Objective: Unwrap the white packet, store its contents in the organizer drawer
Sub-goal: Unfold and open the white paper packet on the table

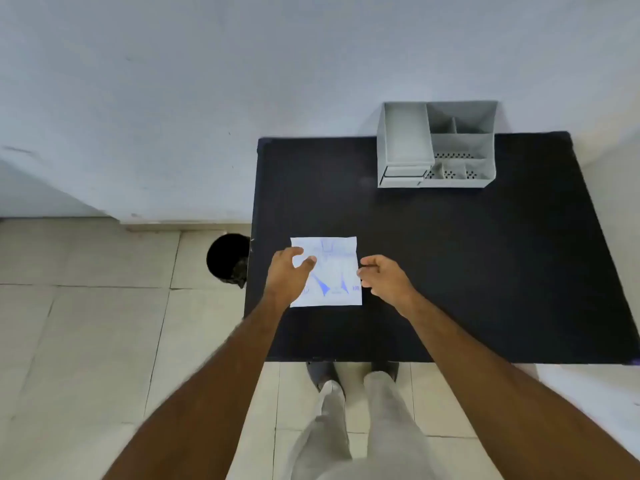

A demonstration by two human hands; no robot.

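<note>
On the black table (450, 271), well in front of the grey organizer (437, 145), the white packet (332, 271) lies flat, the left hand (289, 271) spread loosely over its left edge, the right hand (384, 275) half-curled, empty, at its right edge.

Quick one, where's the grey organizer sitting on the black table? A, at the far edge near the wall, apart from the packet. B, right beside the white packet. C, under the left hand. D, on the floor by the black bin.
A: the grey organizer stands at the black table's far edge by the wall, well apart from the white packet.
</note>
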